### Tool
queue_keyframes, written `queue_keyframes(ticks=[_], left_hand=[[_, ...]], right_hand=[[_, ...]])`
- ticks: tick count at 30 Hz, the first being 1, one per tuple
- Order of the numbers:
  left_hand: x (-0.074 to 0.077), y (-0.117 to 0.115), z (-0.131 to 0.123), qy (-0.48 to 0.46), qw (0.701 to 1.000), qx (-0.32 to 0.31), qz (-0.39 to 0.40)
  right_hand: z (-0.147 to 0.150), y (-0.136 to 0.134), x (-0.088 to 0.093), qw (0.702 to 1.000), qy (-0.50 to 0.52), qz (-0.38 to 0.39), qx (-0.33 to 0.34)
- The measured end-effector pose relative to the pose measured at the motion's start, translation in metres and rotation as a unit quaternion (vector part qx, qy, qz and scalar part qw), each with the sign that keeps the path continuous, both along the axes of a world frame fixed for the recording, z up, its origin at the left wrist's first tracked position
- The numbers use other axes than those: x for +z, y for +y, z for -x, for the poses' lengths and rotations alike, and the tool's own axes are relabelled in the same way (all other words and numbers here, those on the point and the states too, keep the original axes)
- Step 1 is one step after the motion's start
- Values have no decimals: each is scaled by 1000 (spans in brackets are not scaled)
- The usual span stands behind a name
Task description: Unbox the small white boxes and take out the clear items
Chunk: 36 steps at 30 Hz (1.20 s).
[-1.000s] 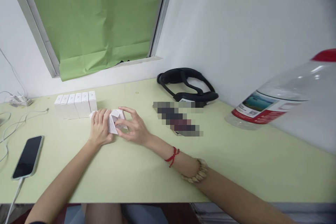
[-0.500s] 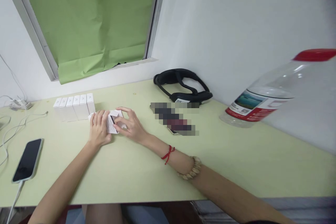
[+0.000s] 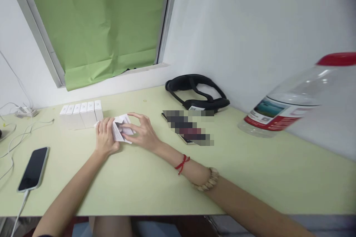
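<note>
- Head view, standing over it: the pale green surface [image 3: 144,189] runs wide from the wall to the front edge, and the work sits left of centre, towards the back.
- The water bottle [image 3: 289,109], large and clear with a red cap, stands at the right, well apart from the right forearm. A wide swing of that elbow could tip it, I'd say.
- The black headset [image 3: 198,90] lies against the wall, beyond the right hand and clear of it.
- The row of white boxes [image 3: 81,113] stands upright just behind the left hand. It is close enough that a backward push of the knuckles might topple the end box.
- The phone [image 3: 33,168] lies face up near the left edge. Its cable [image 3: 20,205] trails off the front, where the left forearm could snag it and drag the phone.
- The left hand [image 3: 105,139] is curled over the near-left end of the small white carton [image 3: 122,129], with its fingers wrapped down on it.
- The right hand [image 3: 142,134] pinches the carton's right side between thumb and fingertips, so both hands are clamped on the one piece.
- The carton rests low on the surface between the two hands, tilted, with what looks like a loose flap or folded sheet on top; I can't tell which. A hard pinch there could crease or tear the thin card.
</note>
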<state>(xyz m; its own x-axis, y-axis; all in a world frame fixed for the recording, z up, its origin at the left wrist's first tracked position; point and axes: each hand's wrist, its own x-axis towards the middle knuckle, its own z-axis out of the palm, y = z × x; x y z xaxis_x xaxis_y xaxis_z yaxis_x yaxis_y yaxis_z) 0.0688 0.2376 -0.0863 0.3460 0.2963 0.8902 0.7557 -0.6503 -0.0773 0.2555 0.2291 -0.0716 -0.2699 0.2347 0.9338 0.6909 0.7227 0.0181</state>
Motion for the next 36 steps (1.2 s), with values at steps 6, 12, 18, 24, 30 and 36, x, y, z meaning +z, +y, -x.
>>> queue_keyframes(ticks=[6, 12, 18, 24, 30, 36], left_hand=[[-1, -2, -1, 70, 997, -30, -27], [1, -2, -2, 134, 990, 0, -35], [0, -1, -2, 111, 993, 27, -19], [-2, 0, -1, 97, 994, 56, 4], [-1, -1, -3, 115, 992, 61, -8], [0, -1, -2, 116, 989, 87, -10]], right_hand=[[-1, 6, -11, 997, -48, 60, -3], [1, 12, -20, 991, -19, 133, 8], [7, 10, -18, 981, 36, 182, 61], [13, 9, -22, 957, 140, 235, 99], [12, 16, -22, 900, 293, 296, 132], [-3, 38, -27, 835, 346, 408, 128]])
